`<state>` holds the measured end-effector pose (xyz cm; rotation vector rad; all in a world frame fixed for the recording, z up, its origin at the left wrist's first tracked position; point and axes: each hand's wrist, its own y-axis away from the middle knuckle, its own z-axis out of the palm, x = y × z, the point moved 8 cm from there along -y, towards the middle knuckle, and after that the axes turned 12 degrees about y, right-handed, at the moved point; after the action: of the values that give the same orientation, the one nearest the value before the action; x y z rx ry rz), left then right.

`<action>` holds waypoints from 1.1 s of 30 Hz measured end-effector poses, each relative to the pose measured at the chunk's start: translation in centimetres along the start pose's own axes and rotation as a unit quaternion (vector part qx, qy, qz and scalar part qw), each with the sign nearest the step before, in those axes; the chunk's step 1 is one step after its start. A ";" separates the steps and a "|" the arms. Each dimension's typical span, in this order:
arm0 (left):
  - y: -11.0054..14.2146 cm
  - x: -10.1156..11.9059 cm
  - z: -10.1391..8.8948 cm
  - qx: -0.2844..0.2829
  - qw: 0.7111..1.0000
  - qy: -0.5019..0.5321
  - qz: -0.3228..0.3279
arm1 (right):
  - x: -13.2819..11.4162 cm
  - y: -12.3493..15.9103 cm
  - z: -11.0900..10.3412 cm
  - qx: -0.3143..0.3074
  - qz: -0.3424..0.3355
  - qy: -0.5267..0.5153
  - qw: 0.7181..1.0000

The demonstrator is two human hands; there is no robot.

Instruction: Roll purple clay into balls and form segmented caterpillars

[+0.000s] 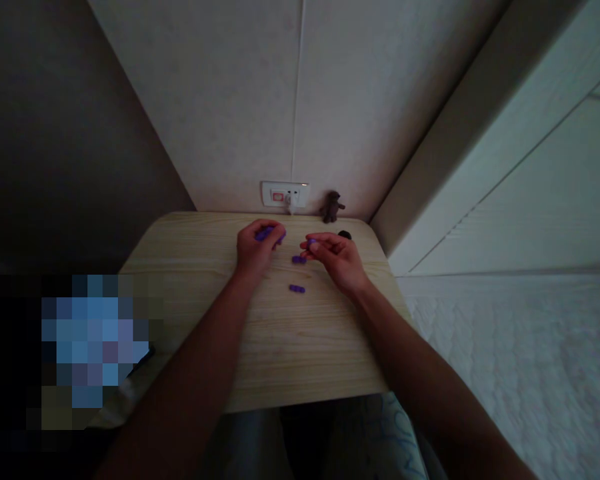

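- Under both hands: table (pixel 260 360), pale wood-look top, fine streaky grain, rounded far corners.
- Beyond the hands: wall (pixel 230 100), light, faintly mottled. Socket plate (pixel 285 194), white, rectangular, smooth, sits between the two hands' lines; plug in it, white cable (pixel 295 120) running up.
- Just past the right hand: bear figure (pixel 333 207), dark brown, small, rounded limbs, against the wall. Black object (pixel 345 235), round-edged, partly hidden behind the same hand; can't tell what it is.
- Well right of the right hand: quilted cover (pixel 490 347), whitish, wavy stitched texture.
- Between the hands, nearer the right: upper purple piece (pixel 299 259), short, lumpy, lying flat, just below the right fingertips.
- Closer to the body than both hands: lower purple piece (pixel 297 289), short bar, row of rounded lobes, apart from the upper one.
- Left hand (pixel 260 241): fingers curled, narrow, holding purple pieces (pixel 265 234); count unclear.
- Right hand (pixel 335 260): thumb and fingers pinched narrow on a small purple piece (pixel 311 245), held over the table; shape mostly covered.
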<state>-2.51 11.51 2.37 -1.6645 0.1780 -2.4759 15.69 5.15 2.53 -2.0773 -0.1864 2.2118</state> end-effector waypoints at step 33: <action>2.6 -0.2 4.1 -0.184 0.981 0.007 -0.059 | -1.2 0.4 -0.9 0.093 -0.028 0.163 0.982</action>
<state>1.53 8.96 3.29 -1.8384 0.5878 -2.6688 16.70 4.64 3.59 -2.2546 -0.0110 1.7481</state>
